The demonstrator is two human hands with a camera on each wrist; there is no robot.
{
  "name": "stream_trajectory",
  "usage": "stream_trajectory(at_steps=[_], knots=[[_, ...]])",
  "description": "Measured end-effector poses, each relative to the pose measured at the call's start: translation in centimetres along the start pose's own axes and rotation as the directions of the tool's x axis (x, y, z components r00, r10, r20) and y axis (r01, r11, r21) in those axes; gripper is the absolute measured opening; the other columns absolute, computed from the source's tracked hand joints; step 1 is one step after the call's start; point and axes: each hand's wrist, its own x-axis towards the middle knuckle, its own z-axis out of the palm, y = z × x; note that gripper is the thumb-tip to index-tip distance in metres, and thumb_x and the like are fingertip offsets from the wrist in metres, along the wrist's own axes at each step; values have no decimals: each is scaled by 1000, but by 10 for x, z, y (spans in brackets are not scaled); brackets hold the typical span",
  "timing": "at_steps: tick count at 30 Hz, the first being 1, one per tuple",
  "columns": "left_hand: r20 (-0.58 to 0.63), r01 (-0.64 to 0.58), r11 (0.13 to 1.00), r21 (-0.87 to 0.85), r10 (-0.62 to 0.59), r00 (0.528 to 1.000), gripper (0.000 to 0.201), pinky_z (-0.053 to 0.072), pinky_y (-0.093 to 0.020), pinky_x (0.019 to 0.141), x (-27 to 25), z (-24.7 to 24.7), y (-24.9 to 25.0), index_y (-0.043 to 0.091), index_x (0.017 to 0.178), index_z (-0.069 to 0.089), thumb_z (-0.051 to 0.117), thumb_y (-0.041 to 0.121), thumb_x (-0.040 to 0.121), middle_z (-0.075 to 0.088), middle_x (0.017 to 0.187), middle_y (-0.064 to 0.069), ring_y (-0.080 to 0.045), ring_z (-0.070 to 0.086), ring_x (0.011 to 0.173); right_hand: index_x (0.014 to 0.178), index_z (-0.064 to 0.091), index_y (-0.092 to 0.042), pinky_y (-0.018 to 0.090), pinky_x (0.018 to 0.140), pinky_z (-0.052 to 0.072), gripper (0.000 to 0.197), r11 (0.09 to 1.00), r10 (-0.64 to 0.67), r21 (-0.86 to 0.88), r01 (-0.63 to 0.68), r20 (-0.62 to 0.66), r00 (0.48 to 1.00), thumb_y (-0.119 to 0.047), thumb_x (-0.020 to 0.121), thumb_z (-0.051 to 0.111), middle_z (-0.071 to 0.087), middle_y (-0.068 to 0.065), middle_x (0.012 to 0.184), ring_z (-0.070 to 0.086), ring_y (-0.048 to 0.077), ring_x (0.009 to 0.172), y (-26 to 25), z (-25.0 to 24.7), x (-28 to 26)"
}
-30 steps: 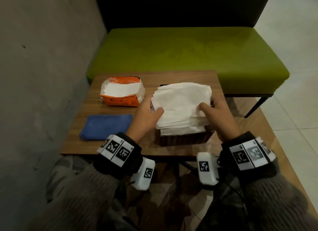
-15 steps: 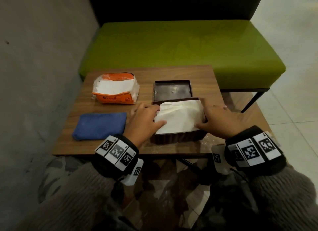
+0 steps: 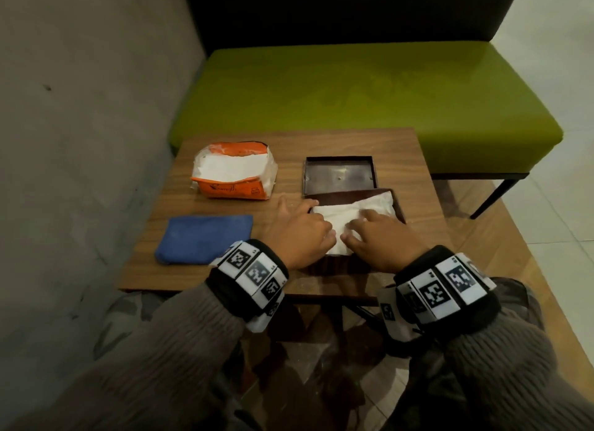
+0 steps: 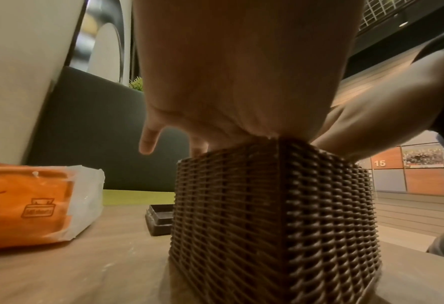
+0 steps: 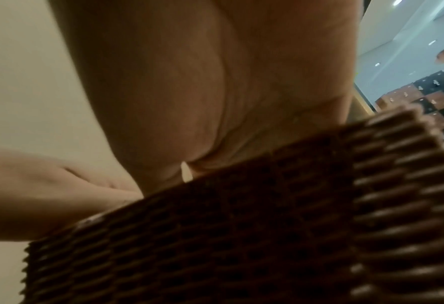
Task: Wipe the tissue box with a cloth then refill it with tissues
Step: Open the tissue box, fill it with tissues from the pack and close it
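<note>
Centrally in the head view, left hand [image 3: 297, 234] and right hand [image 3: 377, 238] press flat, fingers extended, on tissues [image 3: 340, 217] inside the tissue box [image 3: 400, 210] on the tabletop [image 3: 414, 160]. Left wrist view: box wall at frame centre, lid [image 4: 161, 219] behind it. Right wrist view: palm above woven rim, lower frame.

tissue box [image 3: 334, 265]: dark brown, woven basket pattern | tissues [image 3: 350, 217]: white | lid [image 3: 339, 175]: dark brown, plain | cloth [image 3: 204, 239]: solid blue, near the table's left edge | tissue pack [image 3: 234, 176]: orange with clear-white wrap | table [image 3: 414, 160]: brown wood grain | bench [image 3: 353, 103]: lime green seat | wristbands [image 3: 254, 270]: black, white tags with black square codes
</note>
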Motion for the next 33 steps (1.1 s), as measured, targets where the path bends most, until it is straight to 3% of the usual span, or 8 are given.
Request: stream_trajectory(at_steps=[4, 7, 11, 13, 16, 20, 23, 33], knots=[[73, -21, 1000, -2, 21, 997, 43, 24, -53, 102, 5, -1, 1, 25, 104, 67, 28, 40, 97, 61, 121, 6, -16, 37, 125, 125, 53, -21, 47, 99, 42, 44, 1000, 10, -15, -7, 156, 988, -43, 100, 24, 49, 15, 133, 46, 34, 122, -3, 2, 7], [-174, -66, 953, -297, 14, 985, 29, 36, -39, 92, -1, -13, -17, 24, 104, 67, 41, 35, 95, 63, 110, 4, -14, 47, 111, 129, 53, -22, 40, 98, 42, 45, 996, -38, 82, 41, -37, 999, -49, 98, 33, 50, 8, 135, 49, 26, 121, -4, 2, -7], [-408, 32, 838, -545, -299, 862, 15, 44, -32, 79, -1, -29, -85, 15, 95, 68, 54, 16, 89, 67, 95, 0, -15, 57, 88, 133, 48, -28, 29, 95, 43, 45, 958, -171, 192, 213, -216, 961, -50, 94, 43, 50, -4, 134, 46, 15, 123, -22, 0, -36], [-386, 141, 835, -532, -388, 837, 13, 47, -33, 81, 7, -29, -127, 12, 92, 69, 58, 9, 85, 69, 96, -5, -21, 62, 88, 130, 50, -28, 28, 92, 44, 44, 935, -243, 202, 290, -230, 942, -50, 94, 44, 52, -6, 128, 48, 13, 118, -38, -1, -42], [-223, 255, 875, -412, -368, 903, 17, 42, -28, 81, 25, -23, -176, 7, 99, 67, 64, 6, 82, 67, 104, -11, -26, 61, 96, 128, 52, -28, 27, 87, 46, 55, 919, -329, 166, 357, -176, 928, -59, 88, 29, 52, -6, 122, 49, 14, 111, -66, 2, -41], [36, 224, 954, -199, -222, 974, 48, 36, -29, 95, 45, -14, -206, 12, 121, 60, 75, 19, 76, 59, 126, -7, -24, 51, 116, 110, 63, -23, 32, 78, 50, 46, 937, -312, 94, 335, -199, 929, -50, 85, 35, 61, -1, 109, 57, 21, 99, -99, 2, -26], [132, 180, 973, -143, -162, 978, 58, 35, -30, 100, 54, -7, -210, 10, 128, 52, 75, 17, 76, 53, 133, -9, -26, 47, 122, 120, 59, -18, 35, 91, 44, 50, 943, -300, 74, 324, -232, 925, -47, 87, 35, 58, 2, 122, 53, 23, 111, -121, -4, -8], [37, 70, 993, -100, -66, 997, 39, 45, -37, 87, 64, 13, -220, 11, 112, 52, 70, 19, 78, 58, 120, -10, -28, 55, 106, 123, 54, -12, 42, 97, 40, 42, 983, -124, 124, 134, -86, 989, -40, 91, 53, 11, 10, 157, 33, 31, 131, -182, -5, 75]])
